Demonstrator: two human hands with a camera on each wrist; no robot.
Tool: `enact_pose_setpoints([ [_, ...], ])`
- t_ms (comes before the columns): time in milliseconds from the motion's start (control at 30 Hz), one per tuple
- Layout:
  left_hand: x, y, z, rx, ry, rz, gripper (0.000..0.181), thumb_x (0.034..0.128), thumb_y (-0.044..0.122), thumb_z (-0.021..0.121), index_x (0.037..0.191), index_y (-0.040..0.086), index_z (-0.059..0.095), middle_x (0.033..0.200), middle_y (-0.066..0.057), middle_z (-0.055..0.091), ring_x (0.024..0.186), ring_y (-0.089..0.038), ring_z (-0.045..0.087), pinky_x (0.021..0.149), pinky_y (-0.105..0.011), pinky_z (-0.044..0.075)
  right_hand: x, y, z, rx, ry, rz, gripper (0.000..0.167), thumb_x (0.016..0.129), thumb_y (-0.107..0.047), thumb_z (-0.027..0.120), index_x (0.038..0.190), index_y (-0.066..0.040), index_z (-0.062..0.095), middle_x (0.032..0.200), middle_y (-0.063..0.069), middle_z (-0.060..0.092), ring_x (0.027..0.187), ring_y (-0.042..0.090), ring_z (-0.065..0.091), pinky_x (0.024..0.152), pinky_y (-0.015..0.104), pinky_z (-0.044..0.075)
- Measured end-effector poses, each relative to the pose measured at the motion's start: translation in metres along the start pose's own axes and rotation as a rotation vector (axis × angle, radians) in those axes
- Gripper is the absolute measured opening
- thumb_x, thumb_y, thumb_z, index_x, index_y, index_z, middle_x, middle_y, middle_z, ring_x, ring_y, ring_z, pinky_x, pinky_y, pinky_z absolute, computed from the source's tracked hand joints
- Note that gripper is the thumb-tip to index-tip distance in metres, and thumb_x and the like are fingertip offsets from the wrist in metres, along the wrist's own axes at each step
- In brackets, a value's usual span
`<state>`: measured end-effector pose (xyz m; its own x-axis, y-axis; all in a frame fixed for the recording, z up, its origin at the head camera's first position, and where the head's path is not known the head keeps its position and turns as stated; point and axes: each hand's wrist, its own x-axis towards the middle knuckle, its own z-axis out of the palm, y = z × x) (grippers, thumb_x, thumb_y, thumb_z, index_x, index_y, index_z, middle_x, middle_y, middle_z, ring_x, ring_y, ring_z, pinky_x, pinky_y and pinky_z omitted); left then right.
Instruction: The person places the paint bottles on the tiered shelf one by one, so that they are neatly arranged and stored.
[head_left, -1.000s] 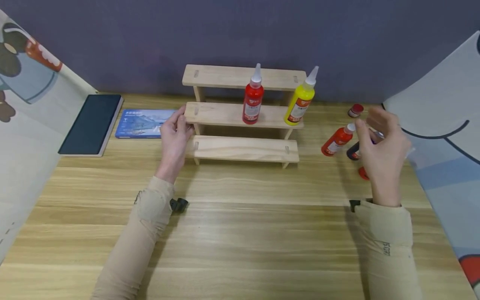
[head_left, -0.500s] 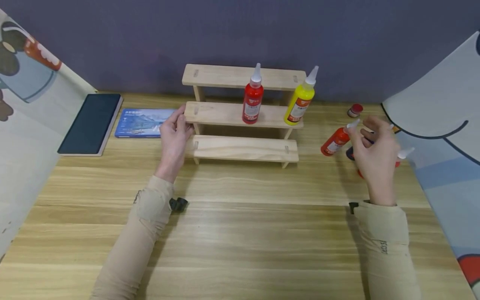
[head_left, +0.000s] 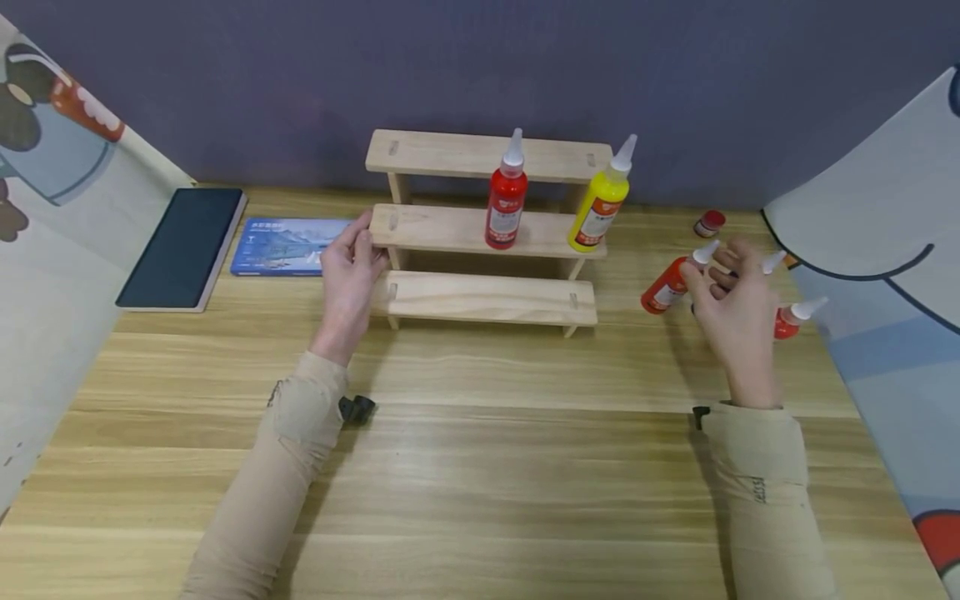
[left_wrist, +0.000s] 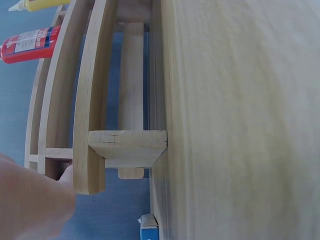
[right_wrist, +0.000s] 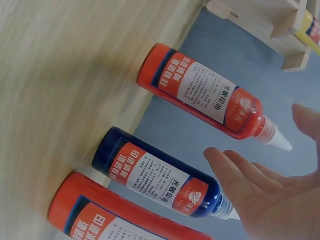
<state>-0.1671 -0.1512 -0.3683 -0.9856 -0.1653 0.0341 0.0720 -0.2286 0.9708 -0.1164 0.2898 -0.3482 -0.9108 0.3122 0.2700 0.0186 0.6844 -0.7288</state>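
A three-step wooden shelf point(head_left: 480, 225) stands against the dark backdrop. My left hand point(head_left: 348, 279) grips the left end of its middle step, and the left wrist view shows that hand point(left_wrist: 35, 200) beside the step ends. On the middle step stand a red bottle point(head_left: 506, 208) and a yellow bottle point(head_left: 600, 212) with white nozzles. Right of the shelf, my right hand point(head_left: 738, 325) is by another red bottle point(head_left: 663, 287). In the right wrist view, thumb and fingers point(right_wrist: 240, 170) are spread apart around the level of that bottle's point(right_wrist: 200, 90) nozzle, with a gap visible.
A dark blue bottle point(right_wrist: 155, 172) and a further red bottle point(right_wrist: 120, 215) stand beside it, partly behind the hand in the head view. A small red-lidded jar point(head_left: 709, 222) is farther back. At left lie a blue box point(head_left: 288, 246) and a dark notebook point(head_left: 183, 250).
My right hand has moved left and slightly down, closer to the red bottle, and more of the red bottle at far right shows. My left hand stays on the shelf.
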Motion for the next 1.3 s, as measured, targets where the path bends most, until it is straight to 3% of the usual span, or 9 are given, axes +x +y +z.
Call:
enact_pose_setpoints([
  [300,0.001,0.0,0.0,-0.004,0.004,-0.008,0.046,0.1168,0.01,0.039,0.161,-0.004,0.04,0.161,-0.025,0.046,0.147,-0.031,0.05,0.114,-0.027,0.051,0.002,0.004,0.001,-0.033,-0.05,0.023,0.073,0.105,-0.032,0.072,0.161,0.001,0.039,0.152,0.023,0.057,0.132,0.04,0.062,0.11,0.043,0.056],
  [567,0.001,0.0,0.0,-0.003,0.005,0.001,0.046,0.1172,0.01,0.038,0.161,-0.004,0.04,0.161,-0.025,0.046,0.148,-0.031,0.05,0.114,-0.027,0.05,0.005,0.011,0.002,-0.051,-0.14,0.022,0.079,0.106,-0.035,0.07,0.164,0.002,0.032,0.154,0.031,0.051,0.136,0.048,0.057,0.111,0.064,0.05],
  [1000,0.001,0.0,0.001,-0.006,0.007,-0.011,0.046,0.117,0.01,0.039,0.161,-0.004,0.041,0.161,-0.024,0.046,0.147,-0.03,0.05,0.113,-0.026,0.051,0.005,0.016,0.005,-0.071,-0.169,-0.016,0.075,0.105,-0.029,0.073,0.159,0.008,0.037,0.15,0.035,0.053,0.131,0.051,0.06,0.106,0.064,0.052],
  [1300,0.001,-0.001,0.0,0.009,-0.004,0.007,0.046,0.1172,0.011,0.039,0.16,-0.004,0.04,0.161,-0.025,0.046,0.147,-0.03,0.051,0.115,-0.027,0.05,0.005,0.014,0.004,-0.058,-0.171,-0.005,0.067,0.106,-0.02,0.073,0.155,0.012,0.041,0.148,0.035,0.055,0.132,0.049,0.059,0.109,0.051,0.053],
])
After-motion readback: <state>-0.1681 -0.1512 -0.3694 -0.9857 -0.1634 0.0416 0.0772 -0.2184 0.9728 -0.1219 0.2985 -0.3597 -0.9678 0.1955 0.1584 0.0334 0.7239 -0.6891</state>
